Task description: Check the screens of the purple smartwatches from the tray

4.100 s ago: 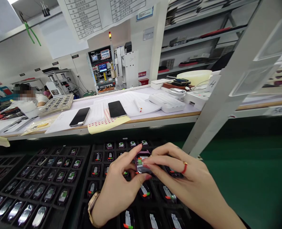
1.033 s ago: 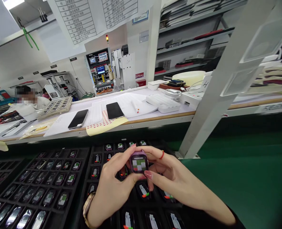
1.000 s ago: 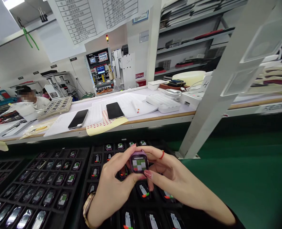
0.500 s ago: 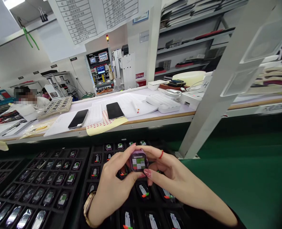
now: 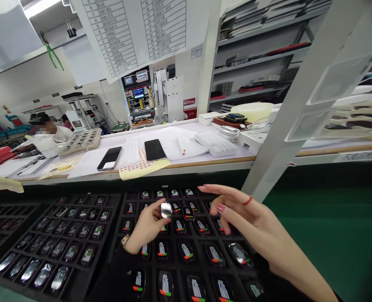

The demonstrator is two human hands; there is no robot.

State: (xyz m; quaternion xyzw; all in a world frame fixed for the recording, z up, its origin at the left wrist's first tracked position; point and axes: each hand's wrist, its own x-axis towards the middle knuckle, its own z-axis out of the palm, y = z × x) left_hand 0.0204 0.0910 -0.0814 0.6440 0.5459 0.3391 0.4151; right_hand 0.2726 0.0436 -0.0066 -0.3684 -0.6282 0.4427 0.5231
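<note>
Two bare hands, both mine, reach in from the lower part of the view over a black foam tray (image 5: 152, 272) filled with rows of small dark watch units. My left hand (image 5: 146, 223) pinches one small watch (image 5: 166, 210) between thumb and forefinger, over the back half of the tray, left of its middle; its face catches so much glare that I cannot read it. My right hand (image 5: 245, 212) is over the tray's right side, well apart from the watch, with its fingers spread loosely, forefinger stretched toward the left and thumb held away from it. A red band (image 5: 247, 201) circles one of my right fingers, and a gold-toned bracelet (image 5: 125, 240) shows at my left wrist. Many of the seated units carry orange-red and green tabs along an edge. To the left, a second black tray (image 5: 76, 283) holds more watches, the nearest row shining silver. Behind the trays runs a raised shelf bearing papers and two dark phones, the left phone (image 5: 109, 158) and the right phone (image 5: 155, 149). A slanting grey post (image 5: 280, 126) stands to the right. Farther off at left, a co-worker (image 5: 63, 134) in white sits near machines.
</note>
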